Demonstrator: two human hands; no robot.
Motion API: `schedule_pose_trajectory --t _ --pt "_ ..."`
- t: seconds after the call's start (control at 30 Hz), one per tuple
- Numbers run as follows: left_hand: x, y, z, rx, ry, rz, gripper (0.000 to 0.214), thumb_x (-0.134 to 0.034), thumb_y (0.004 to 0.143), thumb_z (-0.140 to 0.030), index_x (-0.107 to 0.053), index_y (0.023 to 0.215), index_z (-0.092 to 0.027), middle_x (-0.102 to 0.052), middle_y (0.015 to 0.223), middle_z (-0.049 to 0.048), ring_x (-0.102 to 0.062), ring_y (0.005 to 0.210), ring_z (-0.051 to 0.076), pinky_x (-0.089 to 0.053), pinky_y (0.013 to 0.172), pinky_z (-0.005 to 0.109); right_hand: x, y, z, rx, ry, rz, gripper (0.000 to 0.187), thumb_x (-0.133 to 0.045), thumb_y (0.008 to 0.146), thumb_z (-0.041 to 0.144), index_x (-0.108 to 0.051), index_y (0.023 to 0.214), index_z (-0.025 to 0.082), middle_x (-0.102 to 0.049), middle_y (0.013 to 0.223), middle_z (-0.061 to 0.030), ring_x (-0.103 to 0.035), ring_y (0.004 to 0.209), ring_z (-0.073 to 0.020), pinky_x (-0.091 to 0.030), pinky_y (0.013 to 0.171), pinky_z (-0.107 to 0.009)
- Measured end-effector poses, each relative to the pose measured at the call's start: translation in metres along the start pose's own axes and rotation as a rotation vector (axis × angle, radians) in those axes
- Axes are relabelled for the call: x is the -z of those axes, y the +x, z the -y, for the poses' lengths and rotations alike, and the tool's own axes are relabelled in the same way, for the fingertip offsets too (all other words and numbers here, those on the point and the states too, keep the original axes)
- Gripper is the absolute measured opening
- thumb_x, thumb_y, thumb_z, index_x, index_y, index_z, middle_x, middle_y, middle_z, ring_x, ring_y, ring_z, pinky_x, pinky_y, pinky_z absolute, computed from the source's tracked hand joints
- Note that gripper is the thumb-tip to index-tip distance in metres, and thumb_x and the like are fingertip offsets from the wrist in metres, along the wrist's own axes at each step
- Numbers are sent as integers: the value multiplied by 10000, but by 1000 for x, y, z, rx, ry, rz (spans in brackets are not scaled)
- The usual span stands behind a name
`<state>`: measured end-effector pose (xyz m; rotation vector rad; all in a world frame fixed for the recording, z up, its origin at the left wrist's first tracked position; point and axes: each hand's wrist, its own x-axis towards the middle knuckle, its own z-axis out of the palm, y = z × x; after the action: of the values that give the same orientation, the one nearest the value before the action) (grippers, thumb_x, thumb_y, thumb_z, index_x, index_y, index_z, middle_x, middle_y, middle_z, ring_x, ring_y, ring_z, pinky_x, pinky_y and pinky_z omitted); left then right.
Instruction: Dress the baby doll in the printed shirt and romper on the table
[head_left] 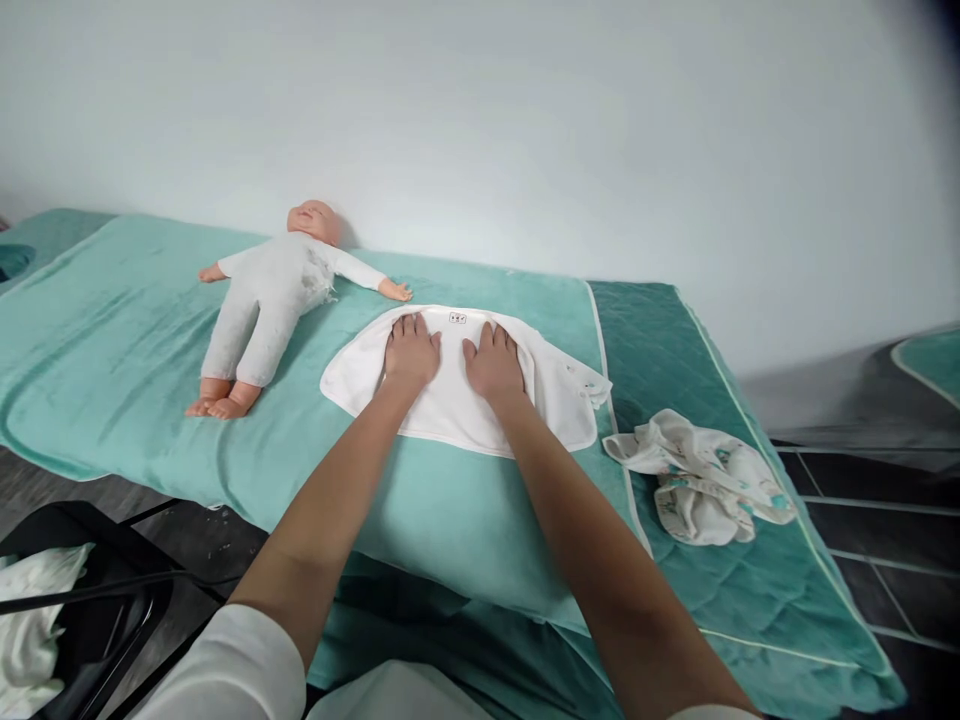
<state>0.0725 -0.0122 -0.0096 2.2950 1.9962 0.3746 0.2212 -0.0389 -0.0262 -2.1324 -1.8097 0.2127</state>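
A white baby garment (454,400) lies spread out on the light green bed cover, a small printed label near its top edge. My left hand (412,352) rests flat on its left part, fingers stretched toward the wall. On its right part my right hand (493,362) lies flat as well, fingers extended. Neither hand grips the cloth. Left of the garment, a baby doll (262,290) with a white cloth body lies on its back, one outstretched hand close to the garment's upper edge.
A crumpled white cloth with green print (705,475) lies on the darker green quilted mattress (757,620) at right. A plain wall (480,140) runs behind the bed. At lower left stands a black chair (90,530) with pale cloth (34,620) on it.
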Motion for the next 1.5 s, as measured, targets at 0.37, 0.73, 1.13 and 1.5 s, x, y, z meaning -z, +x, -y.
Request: schedule_pose_trajectory --t 0.37,0.73,1.13,1.5 --pt "21 -108 28 -296 -79 -66 519 -343 1055 -358 -581 1421 -77 -475 1614 167 -334 1574 301 -265 1316 474 9 -91 -6 306 -112 -1 646 -311 1072 423 -388 1579 31 -290 1688 -218 -262 1587 -346 -238 1278 -520" --pt "32 -130 121 263 -161 -398 294 -572 967 -390 -630 1143 -161 -630 1403 181 -477 1425 387 -400 1166 576 16 -123 6 366 171 105 613 -361 1055 420 -428 1551 67 -353 1669 -194 -281 1585 -304 -254 1301 -482" --pt "30 -148 86 -189 -96 -554 141 -511 1013 -235 -647 981 -215 -758 1045 110 -681 980 257 -496 853 421 -22 0 95 103 818 19 485 -478 984 436 -525 1358 132 -586 1430 -197 -636 1239 -230 -495 1097 -361" --pt "17 -122 59 -218 -416 -607 262 -562 977 -212 -587 1238 -212 -697 1250 124 -636 1206 251 -511 1040 445 -22 -3 57 110 805 42 736 -752 758 378 -484 1426 223 -463 1516 -148 -548 1327 -284 -492 1121 -456"
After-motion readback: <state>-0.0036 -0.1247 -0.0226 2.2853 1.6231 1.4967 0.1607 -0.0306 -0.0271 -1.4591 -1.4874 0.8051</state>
